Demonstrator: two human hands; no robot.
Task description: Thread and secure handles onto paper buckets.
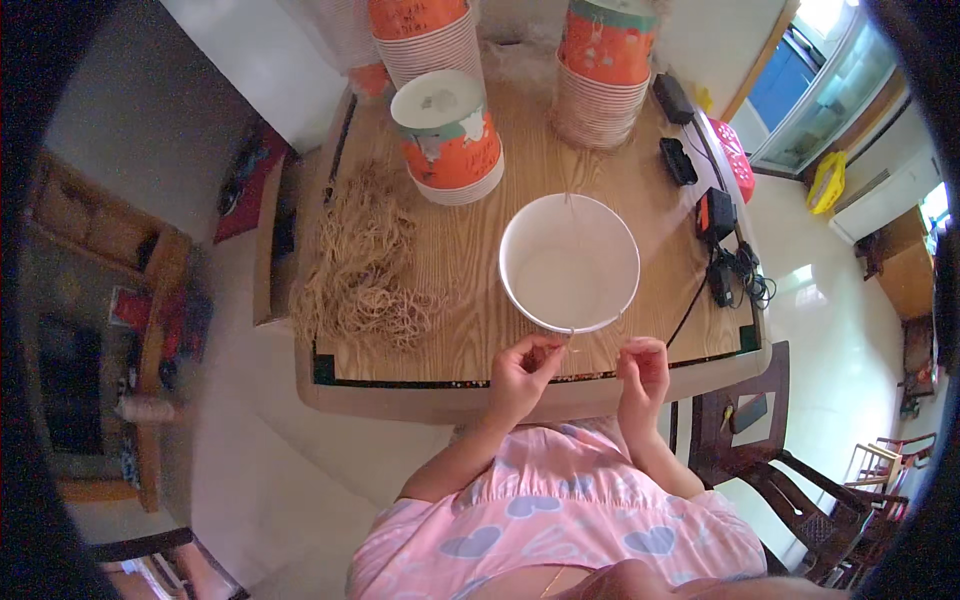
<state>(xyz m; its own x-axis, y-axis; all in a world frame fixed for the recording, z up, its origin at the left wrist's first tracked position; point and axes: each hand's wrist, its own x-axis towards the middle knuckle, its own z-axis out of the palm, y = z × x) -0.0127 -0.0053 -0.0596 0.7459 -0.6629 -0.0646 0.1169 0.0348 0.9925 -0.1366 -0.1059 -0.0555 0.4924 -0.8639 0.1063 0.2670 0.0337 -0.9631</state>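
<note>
A white paper tub (570, 270) stands upright on the table in front of me, its open mouth facing up. Thin tan string shows at its near rim and again at its far rim. My left hand (524, 378) is closed in a pinch just below the near rim, where a strand of string (571, 334) comes down to the fingertips. To its right, my right hand (643, 382) is also pinched, near a fine strand that hangs over the rim; what lies between its fingers is too small to make out. A loose heap of tan string (368, 270) spreads over the table's left side.
An upturned orange tub (452, 160) sits behind the heap. Tall stacks of nested tubs (425, 45) (603, 85) rise at the back. Black adapters and tangled cables (735, 270) line the table's right edge, beside a pink basket (731, 155). A dark wooden chair (745, 425) stands at right.
</note>
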